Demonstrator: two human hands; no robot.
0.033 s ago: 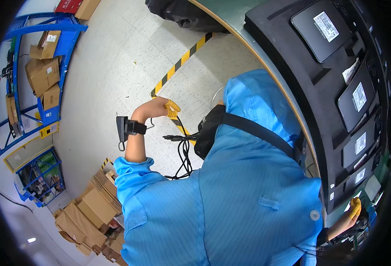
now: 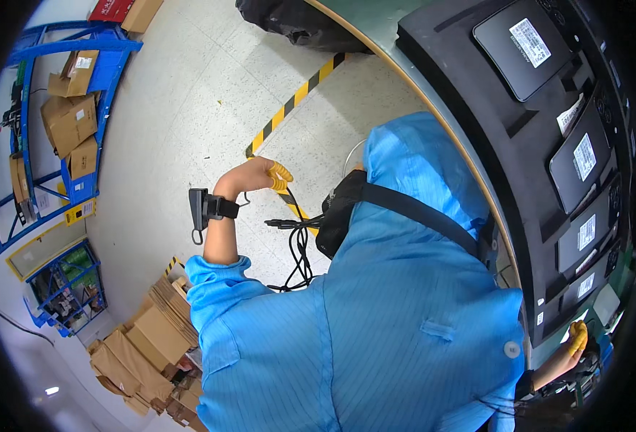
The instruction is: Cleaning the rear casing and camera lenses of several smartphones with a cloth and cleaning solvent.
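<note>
Head view: cable (image 2: 301, 225) below left fingers (image 2: 281, 171), seemingly touching.

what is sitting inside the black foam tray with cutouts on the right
The black foam tray holds flat black rectangular devices with white labels, at least four visible, and a white slip. Whatever lies beneath the devices is covered, so it cannot be seen.

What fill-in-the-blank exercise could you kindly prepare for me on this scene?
The cables by the left hand are ____.
The floor tape is striped black and ____.
The labels on the flat dark devices are ____.
The rack frame at the upper left is ____.
Missing words: black; yellow; white; blue.
</note>
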